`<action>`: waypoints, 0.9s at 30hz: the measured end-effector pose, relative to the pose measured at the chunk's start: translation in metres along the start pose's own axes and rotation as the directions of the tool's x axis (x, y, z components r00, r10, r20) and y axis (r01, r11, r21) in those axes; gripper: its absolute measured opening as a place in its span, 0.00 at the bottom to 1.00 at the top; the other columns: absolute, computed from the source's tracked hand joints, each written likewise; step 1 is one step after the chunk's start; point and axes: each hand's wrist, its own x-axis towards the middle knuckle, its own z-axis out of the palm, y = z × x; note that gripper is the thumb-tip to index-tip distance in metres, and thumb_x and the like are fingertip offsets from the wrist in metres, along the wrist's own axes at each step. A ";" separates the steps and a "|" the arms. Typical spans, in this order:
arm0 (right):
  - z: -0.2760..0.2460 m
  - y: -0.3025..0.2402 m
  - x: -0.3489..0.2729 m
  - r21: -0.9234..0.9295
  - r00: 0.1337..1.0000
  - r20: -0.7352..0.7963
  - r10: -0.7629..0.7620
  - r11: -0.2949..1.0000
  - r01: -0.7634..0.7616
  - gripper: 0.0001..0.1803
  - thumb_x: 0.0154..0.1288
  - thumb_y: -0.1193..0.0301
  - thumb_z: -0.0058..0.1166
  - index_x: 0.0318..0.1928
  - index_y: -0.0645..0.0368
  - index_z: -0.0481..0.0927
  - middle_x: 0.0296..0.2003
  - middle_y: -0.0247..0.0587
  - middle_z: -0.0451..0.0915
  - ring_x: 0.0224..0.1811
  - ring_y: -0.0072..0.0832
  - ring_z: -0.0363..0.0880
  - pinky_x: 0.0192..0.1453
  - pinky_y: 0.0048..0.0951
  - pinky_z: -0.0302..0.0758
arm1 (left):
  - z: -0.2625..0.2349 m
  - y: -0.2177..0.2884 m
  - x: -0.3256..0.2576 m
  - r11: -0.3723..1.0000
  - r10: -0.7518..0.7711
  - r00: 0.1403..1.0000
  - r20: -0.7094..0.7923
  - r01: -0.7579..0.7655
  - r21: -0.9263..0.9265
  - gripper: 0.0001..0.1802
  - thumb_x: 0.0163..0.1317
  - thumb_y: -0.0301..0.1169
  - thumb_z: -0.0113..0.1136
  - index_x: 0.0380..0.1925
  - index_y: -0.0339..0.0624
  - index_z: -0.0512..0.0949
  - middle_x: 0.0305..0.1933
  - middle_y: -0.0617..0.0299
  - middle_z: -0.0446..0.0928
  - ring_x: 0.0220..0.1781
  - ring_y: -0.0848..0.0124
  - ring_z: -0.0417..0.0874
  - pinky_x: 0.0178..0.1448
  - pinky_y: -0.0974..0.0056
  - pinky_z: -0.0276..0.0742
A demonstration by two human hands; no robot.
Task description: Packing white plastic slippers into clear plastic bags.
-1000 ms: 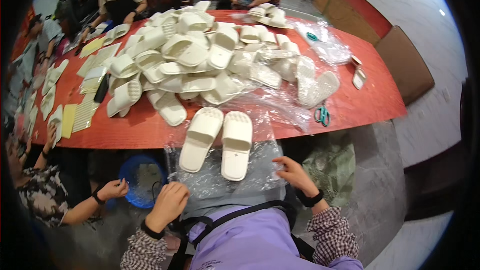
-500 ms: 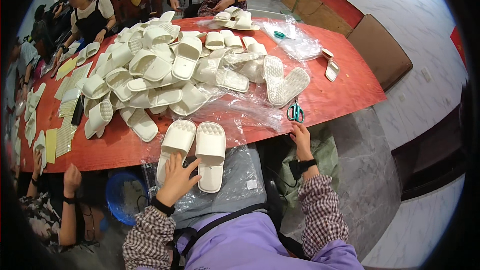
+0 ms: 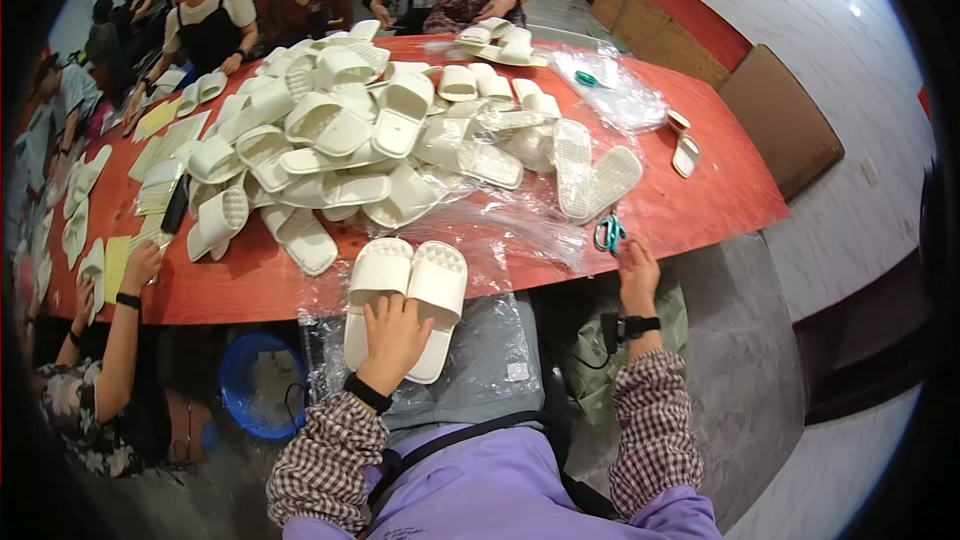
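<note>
Two white slide slippers (image 3: 436, 271) lie side by side at the near table edge, toes away from me, on clear plastic film. My left hand (image 3: 394, 342) rests across both, with fingers spread at the strap openings; some fingertips are hidden there. Over to the right, my right hand (image 3: 638, 275) is raised at the table edge, its fingers loosely bent and seemingly holding nothing. Its fingertips are close beside the handles of teal scissors (image 3: 609, 234); contact is unclear. Beyond the scissors, another slipper pair (image 3: 598, 176) lies wrapped in clear plastic.
A large heap of white slippers (image 3: 325, 125) covers the middle of the red table (image 3: 715, 190). Clear bags (image 3: 625, 102) and a second teal scissors (image 3: 586, 79) lie farther back. A blue bin (image 3: 262, 385) stands below. Co-workers' hands (image 3: 140, 268) are at the left.
The pair of slippers now sits closer together, with my left hand moved across both. My right hand stays beside the scissors. The whole view has shifted slightly.
</note>
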 end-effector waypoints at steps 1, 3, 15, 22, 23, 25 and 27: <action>-0.007 -0.010 -0.002 0.039 0.998 -0.026 -0.056 0.998 0.057 0.09 0.68 0.75 0.55 0.47 0.61 0.79 0.43 0.34 0.80 0.41 0.23 0.79 0.48 0.24 0.77 | 0.004 0.002 -0.002 1.000 -0.018 0.999 0.042 0.017 0.027 0.22 0.55 0.41 0.65 0.44 0.38 0.77 0.46 0.52 0.74 0.55 0.52 0.72 0.64 0.37 0.60; -0.011 -0.026 -0.005 0.095 0.993 -0.026 -0.113 0.989 0.115 0.08 0.68 0.77 0.54 0.47 0.60 0.78 0.42 0.34 0.80 0.41 0.22 0.79 0.46 0.22 0.77 | 0.021 -0.009 -0.009 0.999 -0.007 1.000 0.021 0.005 0.051 0.23 0.54 0.41 0.65 0.46 0.39 0.76 0.48 0.53 0.73 0.56 0.52 0.71 0.65 0.37 0.60; 0.003 -0.142 -0.068 0.244 0.912 -0.056 -0.407 0.880 0.408 0.08 0.70 0.78 0.52 0.47 0.63 0.78 0.42 0.38 0.80 0.39 0.22 0.79 0.37 0.17 0.76 | 0.019 -0.024 -0.019 0.996 0.092 0.995 -0.033 -0.093 -0.008 0.28 0.50 0.35 0.68 0.52 0.40 0.73 0.54 0.50 0.70 0.60 0.49 0.66 0.69 0.41 0.56; 0.015 -0.125 -0.071 -0.286 0.946 0.321 0.045 0.957 0.052 0.07 0.66 0.76 0.56 0.44 0.62 0.78 0.39 0.34 0.81 0.38 0.20 0.80 0.37 0.19 0.76 | 0.018 -0.021 -0.017 0.993 0.118 0.992 -0.051 -0.118 -0.012 0.29 0.48 0.35 0.69 0.51 0.40 0.74 0.55 0.49 0.70 0.62 0.49 0.65 0.70 0.43 0.55; 0.013 -0.109 -0.070 -0.348 0.954 0.271 0.127 0.937 -0.026 0.07 0.66 0.77 0.56 0.44 0.62 0.78 0.38 0.35 0.81 0.37 0.20 0.80 0.37 0.19 0.77 | 0.018 -0.023 -0.017 0.992 0.124 0.991 -0.054 -0.125 -0.015 0.29 0.48 0.35 0.69 0.51 0.40 0.74 0.55 0.49 0.70 0.62 0.49 0.65 0.70 0.43 0.55; 0.009 -0.092 -0.066 -0.389 0.966 0.180 0.184 0.915 -0.102 0.07 0.66 0.78 0.55 0.44 0.62 0.78 0.38 0.38 0.81 0.37 0.22 0.80 0.40 0.20 0.78 | 0.022 -0.027 -0.020 0.994 0.108 0.993 -0.056 -0.109 -0.016 0.29 0.47 0.35 0.69 0.51 0.40 0.74 0.55 0.50 0.70 0.62 0.49 0.65 0.70 0.43 0.55; -0.019 -0.104 -0.054 -0.216 0.987 0.153 -0.052 0.973 0.085 0.07 0.67 0.78 0.54 0.45 0.62 0.77 0.38 0.38 0.81 0.38 0.22 0.81 0.41 0.20 0.79 | 0.021 -0.023 -0.019 0.994 0.105 0.992 -0.063 -0.106 -0.009 0.29 0.47 0.35 0.69 0.51 0.40 0.74 0.55 0.50 0.70 0.62 0.49 0.65 0.70 0.43 0.55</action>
